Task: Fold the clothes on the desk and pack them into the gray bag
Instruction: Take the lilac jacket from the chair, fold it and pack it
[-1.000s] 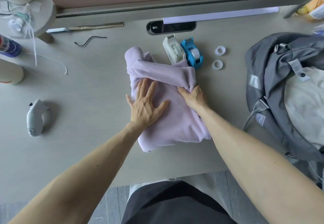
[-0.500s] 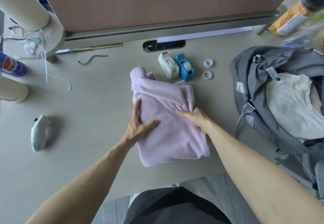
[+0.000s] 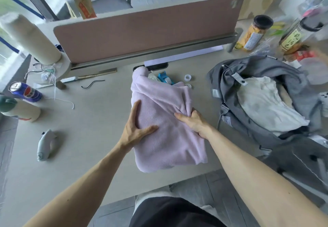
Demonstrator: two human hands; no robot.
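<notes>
A folded lilac fleece garment (image 3: 166,138) lies in the middle of the desk (image 3: 92,120), its near end hanging over the front edge. My left hand (image 3: 136,129) grips its left side, fingers tucked along the edge and thumb laid across the top. My right hand (image 3: 191,122) pinches a bunch of the fabric at the garment's right side. The gray bag (image 3: 262,74) lies open at the right of the desk, with a white garment (image 3: 262,106) inside it.
Behind the lilac garment sit a blue tape dispenser (image 3: 164,77) and small tape rolls (image 3: 187,77). A white handheld device (image 3: 45,145), a blue can (image 3: 26,92) and a bottle stand at the left. Jars and bottles (image 3: 253,31) crowd the far right. A divider panel (image 3: 142,31) closes the back.
My left hand went from pressing flat on top to gripping the garment's left edge. The garment has lifted and shifted slightly toward the dispensers. The camera has tilted upward.
</notes>
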